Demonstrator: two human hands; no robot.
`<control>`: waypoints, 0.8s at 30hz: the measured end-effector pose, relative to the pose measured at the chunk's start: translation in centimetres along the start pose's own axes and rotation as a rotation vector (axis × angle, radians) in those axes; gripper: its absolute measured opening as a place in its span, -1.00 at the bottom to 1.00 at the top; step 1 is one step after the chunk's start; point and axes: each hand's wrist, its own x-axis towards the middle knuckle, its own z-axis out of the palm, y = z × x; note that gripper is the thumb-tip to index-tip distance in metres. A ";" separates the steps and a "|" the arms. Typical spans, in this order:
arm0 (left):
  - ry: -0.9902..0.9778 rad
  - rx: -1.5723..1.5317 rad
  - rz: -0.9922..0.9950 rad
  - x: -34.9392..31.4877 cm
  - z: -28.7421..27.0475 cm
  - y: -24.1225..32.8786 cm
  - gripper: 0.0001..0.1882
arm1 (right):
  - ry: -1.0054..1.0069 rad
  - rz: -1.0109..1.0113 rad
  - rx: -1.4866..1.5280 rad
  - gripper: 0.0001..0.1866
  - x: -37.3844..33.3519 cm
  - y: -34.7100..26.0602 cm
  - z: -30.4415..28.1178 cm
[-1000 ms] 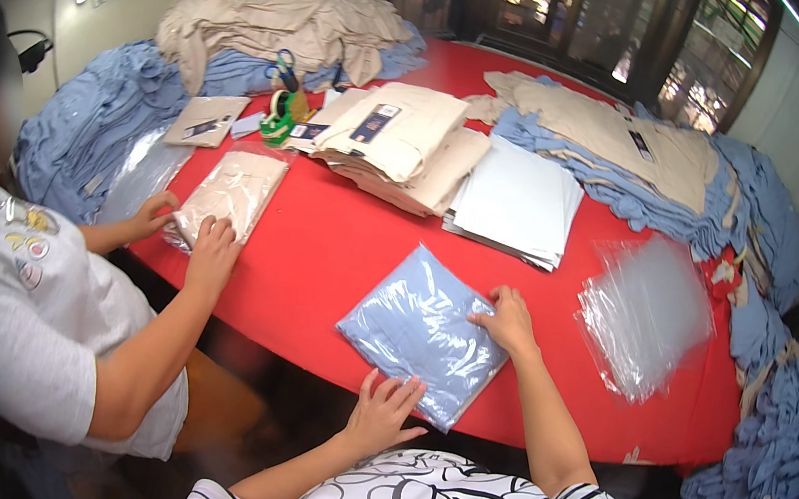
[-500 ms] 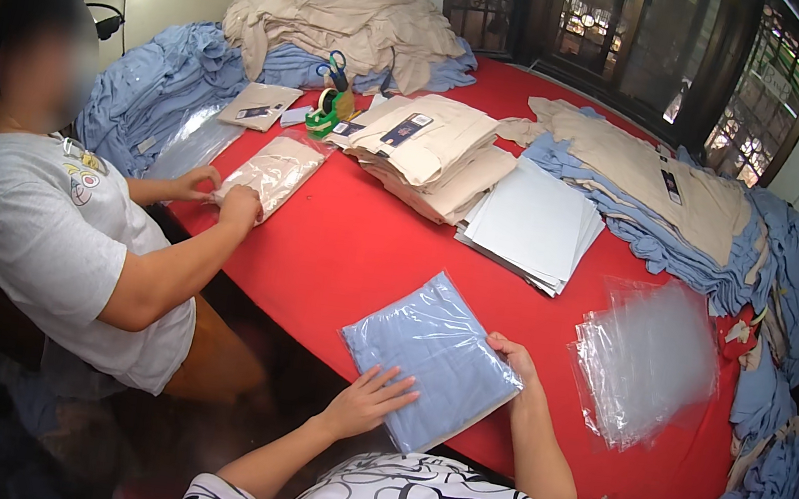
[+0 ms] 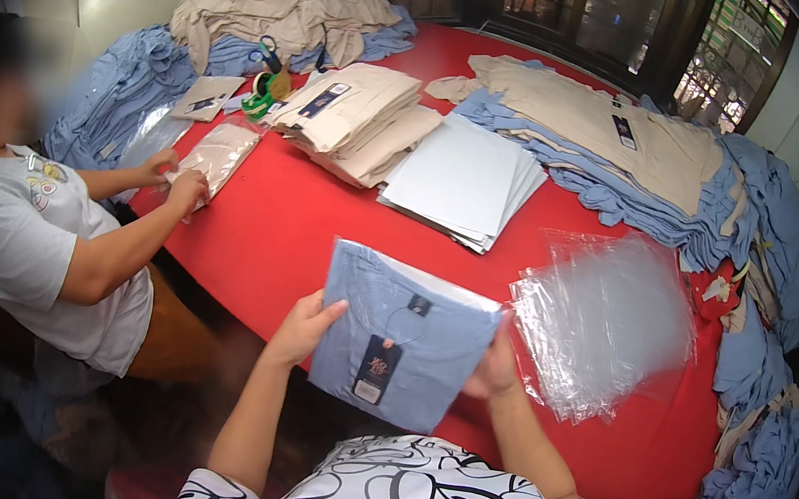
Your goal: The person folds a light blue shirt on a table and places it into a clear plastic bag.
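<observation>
A folded blue shirt in a clear plastic bag point(image 3: 436, 355) is held up in front of me, over the table's near edge. Its front faces me, with a dark hang tag point(image 3: 374, 367) and a small dark neck label showing through the plastic. My left hand point(image 3: 300, 329) grips its left edge, thumb along the front and fingers mostly hidden behind. At the right edge, my right hand point(image 3: 497, 365) is closed on the bagged shirt, slightly blurred and partly covered by it.
On the red table point(image 3: 290, 235) lie clear plastic bags point(image 3: 612, 318), white sheets point(image 3: 460, 172) and folded beige shirts point(image 3: 358, 108). Blue and beige garments point(image 3: 606, 140) line the back right. At left, a co-worker point(image 3: 48, 234) handles a bagged beige shirt point(image 3: 219, 160). A green tape dispenser point(image 3: 263, 95) stands beyond.
The bagged shirt has been turned over and lifted, so its tagged front now shows. My left hand moved from lying flat on it to gripping its left edge. The view has shifted right.
</observation>
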 end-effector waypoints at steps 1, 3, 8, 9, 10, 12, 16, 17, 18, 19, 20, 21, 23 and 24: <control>0.046 0.049 -0.005 1.4 0.3 -2.0 -0.67 | 0.008 -0.004 0.099 -0.10 -0.7 0.7 1.1; 0.158 0.158 -0.022 2.5 0.0 -6.1 -0.73 | 0.084 0.079 0.091 -0.23 -2.0 1.7 0.2; 0.364 0.623 -0.094 2.7 0.9 -7.2 -0.72 | 0.399 0.340 -0.282 -0.56 -5.2 3.0 -3.1; 0.311 0.643 -0.085 2.4 1.2 -6.7 -0.70 | 0.379 0.318 -0.324 -0.56 -5.4 3.3 -3.4; 0.256 0.661 -0.082 1.8 1.0 -6.5 -0.66 | 0.461 0.289 -0.357 -0.54 -5.3 3.3 -3.1; 0.115 0.514 -0.273 0.6 0.7 -4.7 -0.50 | 0.498 0.239 -0.454 -0.56 -5.0 3.5 -3.4; 0.121 0.413 -0.286 -0.2 -1.6 -4.7 -0.49 | 0.449 0.157 -0.769 -0.51 -3.7 4.4 -2.8; 0.131 0.401 -0.206 0.5 -1.9 -5.0 -0.51 | 0.445 0.184 -0.829 -0.48 -3.8 4.1 -2.8; 0.167 0.394 -0.123 0.9 -2.8 -5.0 -0.53 | 0.413 0.216 -0.887 -0.46 -3.2 2.9 -1.7; 0.199 0.387 -0.035 1.7 -3.0 -4.2 -0.55 | 0.382 0.241 -0.948 -0.43 -2.6 1.8 -1.4; 0.191 0.417 -0.085 2.2 -3.3 -3.2 -0.56 | 0.355 0.249 -0.904 -0.30 -2.4 1.3 -2.0; 0.174 0.353 -0.053 2.9 -2.8 -2.1 -0.56 | 0.421 0.239 -0.767 -0.26 -2.1 0.8 -2.1; 0.132 0.226 0.003 3.9 -2.0 -0.9 -0.55 | 0.553 0.219 -0.485 -0.17 -1.5 0.1 -1.8; 0.122 0.169 0.041 4.3 -1.9 -1.0 -0.55 | 0.559 0.151 -0.557 -0.05 -0.9 0.5 -2.3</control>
